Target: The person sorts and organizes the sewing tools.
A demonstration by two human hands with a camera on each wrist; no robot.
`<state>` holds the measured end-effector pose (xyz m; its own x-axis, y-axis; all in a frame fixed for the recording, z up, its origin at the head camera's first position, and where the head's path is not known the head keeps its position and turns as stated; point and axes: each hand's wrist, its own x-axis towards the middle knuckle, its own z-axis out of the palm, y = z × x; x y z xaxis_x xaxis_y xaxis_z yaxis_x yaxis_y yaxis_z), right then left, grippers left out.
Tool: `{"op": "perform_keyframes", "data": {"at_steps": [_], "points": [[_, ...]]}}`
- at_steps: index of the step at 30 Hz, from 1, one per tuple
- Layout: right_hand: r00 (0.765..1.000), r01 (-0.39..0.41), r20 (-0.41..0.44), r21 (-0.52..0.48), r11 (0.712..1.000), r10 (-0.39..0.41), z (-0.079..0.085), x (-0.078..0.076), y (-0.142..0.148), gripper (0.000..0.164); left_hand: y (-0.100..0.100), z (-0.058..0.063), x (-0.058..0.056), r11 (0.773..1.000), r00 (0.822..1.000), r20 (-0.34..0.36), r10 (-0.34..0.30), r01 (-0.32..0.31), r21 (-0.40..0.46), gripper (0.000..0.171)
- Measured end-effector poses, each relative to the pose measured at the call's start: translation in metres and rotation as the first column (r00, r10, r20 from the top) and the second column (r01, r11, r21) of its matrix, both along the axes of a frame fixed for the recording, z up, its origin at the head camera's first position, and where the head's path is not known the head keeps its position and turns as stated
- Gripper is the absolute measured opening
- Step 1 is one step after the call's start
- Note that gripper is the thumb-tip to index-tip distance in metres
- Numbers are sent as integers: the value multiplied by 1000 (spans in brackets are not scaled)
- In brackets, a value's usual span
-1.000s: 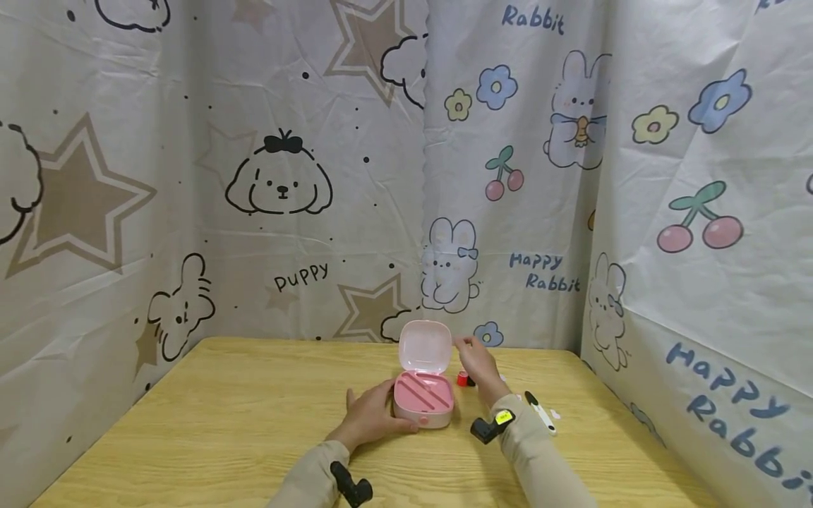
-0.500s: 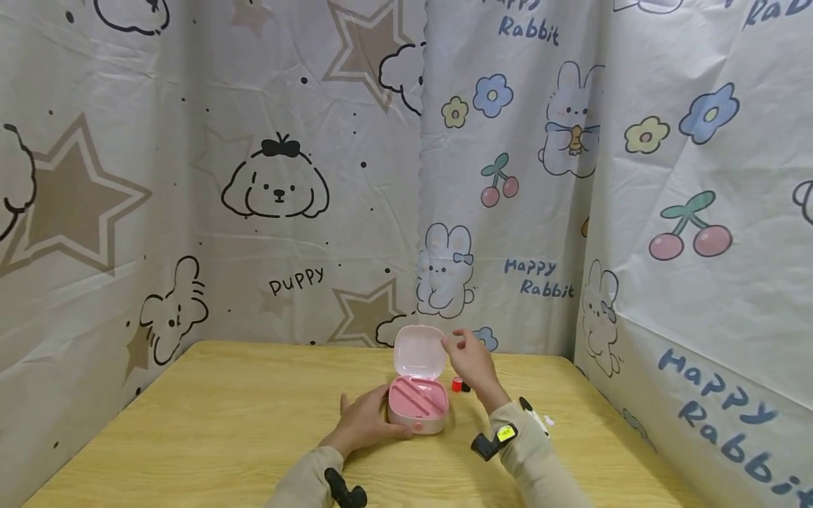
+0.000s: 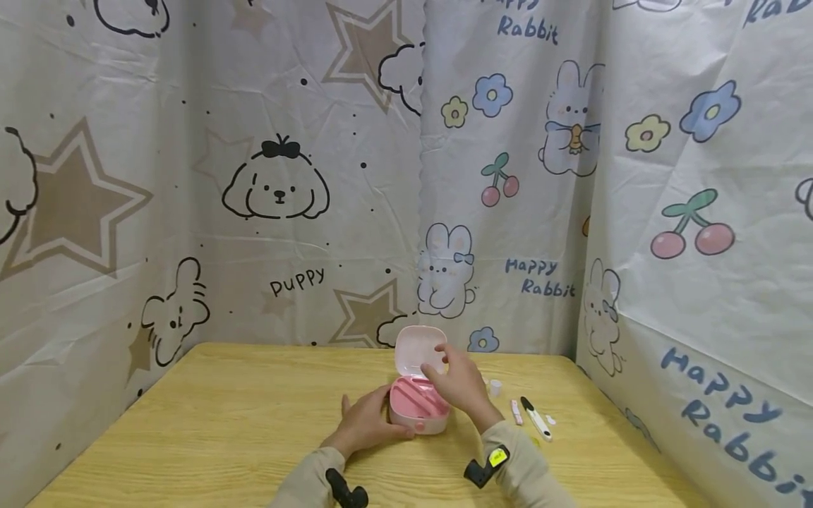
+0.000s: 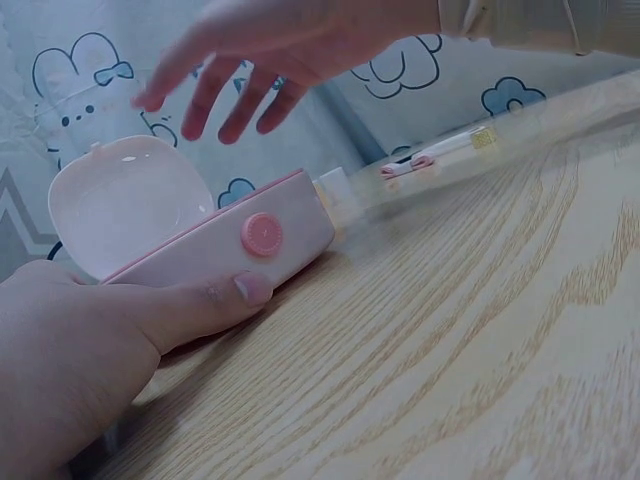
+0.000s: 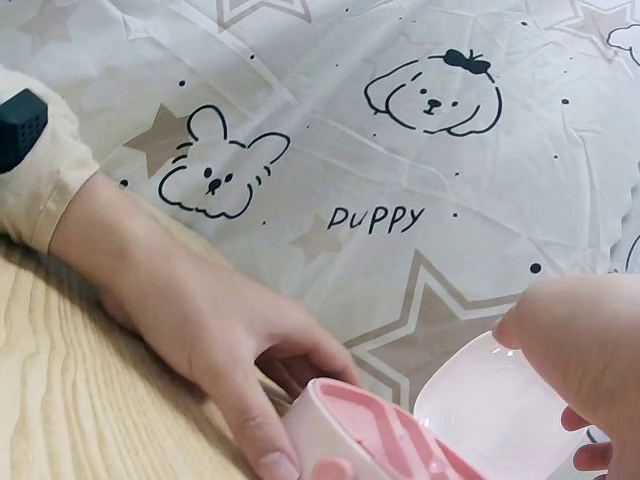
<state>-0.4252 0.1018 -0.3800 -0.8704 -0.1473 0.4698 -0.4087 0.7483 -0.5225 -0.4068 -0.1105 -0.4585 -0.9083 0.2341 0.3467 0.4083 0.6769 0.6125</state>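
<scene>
Pale cloth (image 3: 286, 247) printed with puppies, stars, rabbits, flowers and cherries hangs around a wooden table (image 3: 254, 409) with a light grain. Near the far side of the table, a little right of the middle in the head view, stands a small pink and white box (image 3: 435, 425), its lid (image 3: 413, 349) raised at the back. Slanting pink dividers (image 3: 413, 401) show inside it, and a round pink button (image 4: 262, 235) sits on its front wall. The left hand (image 3: 365, 422) grasps the box from its left side, the thumb pressed along the front below the button. The right hand (image 3: 460, 381) hangs above the box's right side, in front of the lid, with nothing seen in its grip; its fingers are loosely spread, and the left wrist view shows a gap between them and both box and lid. To the right on the table lie a black and white tool (image 3: 536, 418), a small pink and white piece (image 3: 516, 412) just beside it, and a small white cylinder (image 3: 495, 387) farther back, near the right wrist.
</scene>
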Motion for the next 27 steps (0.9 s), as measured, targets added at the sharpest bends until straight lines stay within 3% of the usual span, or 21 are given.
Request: {"op": "perform_keyframes", "data": {"at_steps": [11, 20, 27], "points": [[994, -102, 47, 205, 973, 94, -26, 1, -6, 52, 1, -3, 1, 1000, 1000, -7, -12, 12, -2, 105], [996, -82, 45, 280, 956, 73, -27, 7, -15, 56, -1, 4, 8, 1000, 999, -37, 12, -13, -26, 103], [997, -71, 21, 315, 946, 68, -28, 7, -15, 46, -1, 4, 5, 999, 999, -27, 17, -18, -31, 104]]}}
